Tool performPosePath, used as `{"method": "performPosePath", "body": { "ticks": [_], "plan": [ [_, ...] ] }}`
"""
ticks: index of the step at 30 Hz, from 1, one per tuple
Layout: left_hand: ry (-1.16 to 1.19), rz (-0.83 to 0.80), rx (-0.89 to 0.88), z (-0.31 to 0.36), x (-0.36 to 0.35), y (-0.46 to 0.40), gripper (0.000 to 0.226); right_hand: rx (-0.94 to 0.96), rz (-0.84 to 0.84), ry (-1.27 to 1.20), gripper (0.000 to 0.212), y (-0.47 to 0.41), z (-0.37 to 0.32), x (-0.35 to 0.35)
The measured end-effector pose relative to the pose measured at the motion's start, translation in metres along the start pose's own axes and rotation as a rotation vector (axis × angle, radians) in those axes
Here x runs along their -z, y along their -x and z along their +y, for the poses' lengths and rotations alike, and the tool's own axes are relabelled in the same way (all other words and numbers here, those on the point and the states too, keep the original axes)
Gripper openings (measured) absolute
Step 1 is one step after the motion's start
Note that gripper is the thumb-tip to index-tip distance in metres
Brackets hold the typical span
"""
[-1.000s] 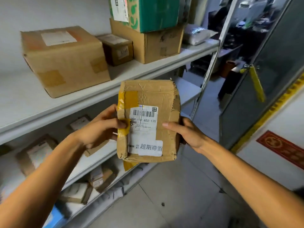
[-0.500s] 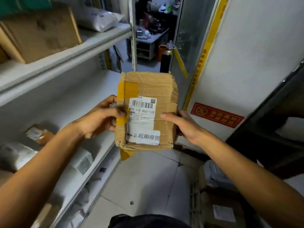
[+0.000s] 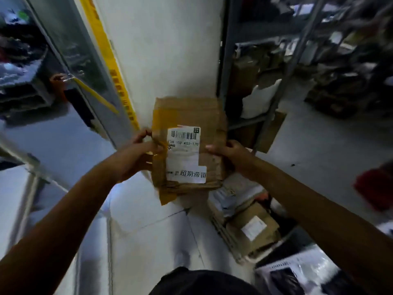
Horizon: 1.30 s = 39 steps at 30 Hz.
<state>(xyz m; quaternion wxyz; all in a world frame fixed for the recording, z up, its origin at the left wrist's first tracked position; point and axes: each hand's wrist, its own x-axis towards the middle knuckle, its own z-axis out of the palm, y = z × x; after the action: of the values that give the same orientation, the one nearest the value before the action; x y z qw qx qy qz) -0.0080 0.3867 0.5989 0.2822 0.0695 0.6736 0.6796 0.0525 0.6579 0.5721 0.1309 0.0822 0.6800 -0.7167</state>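
A white wall (image 3: 170,50) rises just beyond the hands, and a grey shelving rack (image 3: 265,86) stuffed with packages stands past the right one. Below the right hand, a heap of parcels (image 3: 253,231) lies on the tiled floor (image 3: 148,241). Between the hands a battered cardboard parcel (image 3: 210,122) is held upright in the air. The left hand (image 3: 136,155) grips its left edge, thumb over the yellow tape (image 3: 158,124). The right hand (image 3: 232,155) grips the right edge. A white barcode label (image 3: 182,158) sits between the thumbs.

Creased matt cardboard parcel (image 3: 189,143), glossy yellow tape (image 3: 158,122), smooth white paper label (image 3: 184,153).
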Motion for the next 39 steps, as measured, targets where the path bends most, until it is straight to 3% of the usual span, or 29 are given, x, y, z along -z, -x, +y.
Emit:
{"method": "performPosePath", "body": {
  "ticks": [3,6,7,9,13,17,20,26,32,39],
  "plan": [
    [-0.036,-0.118,0.029,0.016,-0.021,-0.062,0.057,0.003,0.166,-0.049,0.024,0.001,0.000,0.032],
    [-0.093,-0.264,0.034,0.022,-0.046,-0.111,0.040,-0.008,0.340,-0.093,0.069,0.005,0.006,0.055],
    [-0.116,-0.306,0.041,0.020,-0.056,-0.127,0.040,-0.009,0.388,-0.110,0.072,0.008,0.011,0.064],
    [-0.153,-0.375,0.065,0.015,-0.080,-0.154,0.045,-0.041,0.490,-0.133,0.063,0.018,0.023,0.078],
    [-0.217,-0.501,0.172,-0.014,-0.132,-0.198,0.040,-0.123,0.654,-0.223,0.015,0.043,0.062,0.104],
    [-0.243,-0.616,0.339,-0.070,-0.178,-0.232,0.042,-0.247,0.771,-0.168,0.013,0.058,0.116,0.140],
    [-0.224,-0.591,0.476,-0.131,-0.204,-0.244,0.049,-0.361,0.801,-0.123,0.028,0.055,0.165,0.169],
    [-0.130,-0.437,0.764,-0.249,-0.223,-0.250,0.074,-0.578,0.644,-0.196,0.030,0.037,0.272,0.215],
    [-0.102,-0.396,0.844,-0.325,-0.232,-0.271,0.055,-0.721,0.633,-0.182,0.027,0.023,0.360,0.221],
    [-0.141,-0.318,0.910,-0.392,-0.242,-0.287,0.081,-0.803,0.701,-0.320,0.026,0.009,0.420,0.221]
  ]
}}
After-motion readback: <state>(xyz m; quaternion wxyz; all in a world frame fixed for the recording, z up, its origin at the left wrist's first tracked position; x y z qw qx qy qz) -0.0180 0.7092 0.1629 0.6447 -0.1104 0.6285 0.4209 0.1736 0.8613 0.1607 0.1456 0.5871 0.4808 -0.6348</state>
